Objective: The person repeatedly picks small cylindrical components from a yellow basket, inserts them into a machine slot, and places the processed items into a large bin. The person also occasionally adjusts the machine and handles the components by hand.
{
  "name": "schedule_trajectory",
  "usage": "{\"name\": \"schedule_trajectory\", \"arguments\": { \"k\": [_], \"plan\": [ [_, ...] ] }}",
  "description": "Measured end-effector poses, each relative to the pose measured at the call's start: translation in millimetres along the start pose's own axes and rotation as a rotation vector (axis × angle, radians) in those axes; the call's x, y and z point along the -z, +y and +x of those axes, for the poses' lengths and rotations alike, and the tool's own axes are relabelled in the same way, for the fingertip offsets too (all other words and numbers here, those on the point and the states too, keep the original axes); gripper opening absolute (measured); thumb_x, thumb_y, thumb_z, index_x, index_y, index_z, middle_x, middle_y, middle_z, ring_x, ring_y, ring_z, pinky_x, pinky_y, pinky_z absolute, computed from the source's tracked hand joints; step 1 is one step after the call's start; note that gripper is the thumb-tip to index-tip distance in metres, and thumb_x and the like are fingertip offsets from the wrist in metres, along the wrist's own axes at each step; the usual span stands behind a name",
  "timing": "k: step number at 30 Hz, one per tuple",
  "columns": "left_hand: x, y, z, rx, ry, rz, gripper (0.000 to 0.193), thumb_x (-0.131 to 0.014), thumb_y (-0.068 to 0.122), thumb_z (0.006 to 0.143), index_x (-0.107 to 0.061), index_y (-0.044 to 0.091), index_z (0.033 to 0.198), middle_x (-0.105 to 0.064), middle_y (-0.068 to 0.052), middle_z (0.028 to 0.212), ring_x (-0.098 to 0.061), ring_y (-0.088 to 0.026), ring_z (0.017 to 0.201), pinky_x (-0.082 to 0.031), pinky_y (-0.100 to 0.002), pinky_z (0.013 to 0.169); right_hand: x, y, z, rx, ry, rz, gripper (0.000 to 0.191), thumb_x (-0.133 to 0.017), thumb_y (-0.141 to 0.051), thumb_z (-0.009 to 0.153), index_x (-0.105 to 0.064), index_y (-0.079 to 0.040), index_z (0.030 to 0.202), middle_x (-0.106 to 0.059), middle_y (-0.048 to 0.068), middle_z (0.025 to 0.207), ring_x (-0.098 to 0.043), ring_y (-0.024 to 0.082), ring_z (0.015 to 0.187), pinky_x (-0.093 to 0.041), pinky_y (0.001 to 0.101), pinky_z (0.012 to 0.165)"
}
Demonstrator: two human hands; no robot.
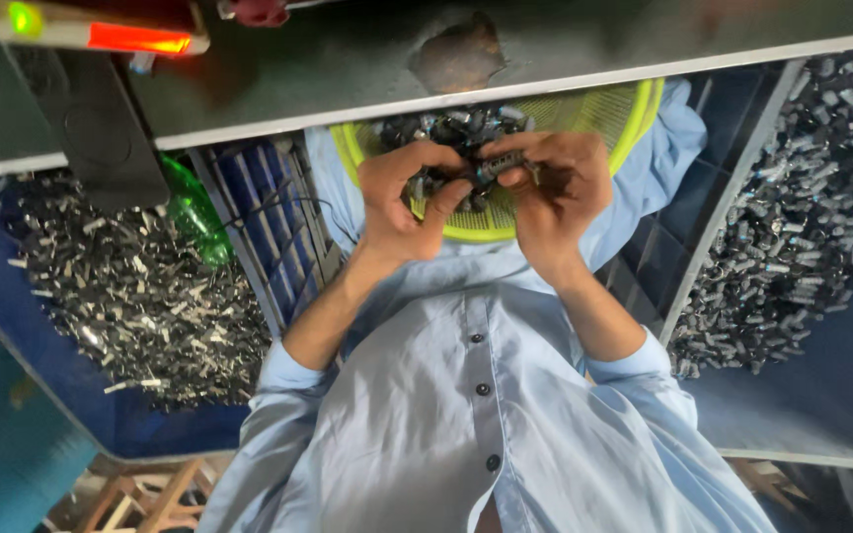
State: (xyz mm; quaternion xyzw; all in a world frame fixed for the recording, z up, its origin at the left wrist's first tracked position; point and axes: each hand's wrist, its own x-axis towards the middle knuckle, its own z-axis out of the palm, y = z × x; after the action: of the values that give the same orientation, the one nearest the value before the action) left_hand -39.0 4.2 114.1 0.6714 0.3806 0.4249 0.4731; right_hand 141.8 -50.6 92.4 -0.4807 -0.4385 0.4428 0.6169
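Shirt: light-blue buttoned shirt (pixel 466 395) fills the lower frame, below both wrists.
Right pile: heap of small grey metal parts (pixel 802 207) on a blue sheet, well to the right of the fingers.
Left pile: flatter metal pieces (pixel 140 296), well to the left of the fingers.
Basket: yellow-green mesh basket (pixel 634 114) on the lap, directly under and behind the fingers, holding dark small parts.
Left hand: left hand (pixel 402 197) with fingers curled around several small parts.
Right hand: right hand (pixel 555 188) with thumb and fingertips pinched on one part.
Held part: small dark cylindrical part (pixel 499 166) between both hands' fingertips, above the basket.
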Motion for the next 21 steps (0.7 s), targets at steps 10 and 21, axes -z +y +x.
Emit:
{"name": "schedule_trajectory", "arguments": {
  "k": [10, 21],
  "plan": [
    [3, 25, 7, 0.057, -0.004, -0.056, 0.014, -0.074, 0.002, 0.089, -0.066, 0.002, 0.099, -0.066, -0.009, 0.085, -0.068, -0.02, 0.074, -0.051, -0.03, 0.068, -2, 20, -4, 0.05, 0.034, -0.123, 0.042, -0.058, 0.028, 0.093, -0.039, -0.006, 0.108, -0.071, 0.022, 0.103, -0.075, 0.026, 0.092, -0.062, 0.0359, 0.074],
    [21, 17, -9, 0.286, 0.066, 0.014, 0.017, -0.067, -0.006, 0.087, -0.068, 0.003, 0.102, -0.073, -0.007, 0.09, -0.064, -0.015, 0.081, -0.051, -0.029, 0.073, -4, 7, 30, -0.572, 0.111, 0.826, 0.037, -0.056, 0.019, 0.09, -0.048, -0.01, 0.111, -0.062, 0.013, 0.096, -0.062, 0.023, 0.083, -0.054, 0.0353, 0.077]
  ]
}}
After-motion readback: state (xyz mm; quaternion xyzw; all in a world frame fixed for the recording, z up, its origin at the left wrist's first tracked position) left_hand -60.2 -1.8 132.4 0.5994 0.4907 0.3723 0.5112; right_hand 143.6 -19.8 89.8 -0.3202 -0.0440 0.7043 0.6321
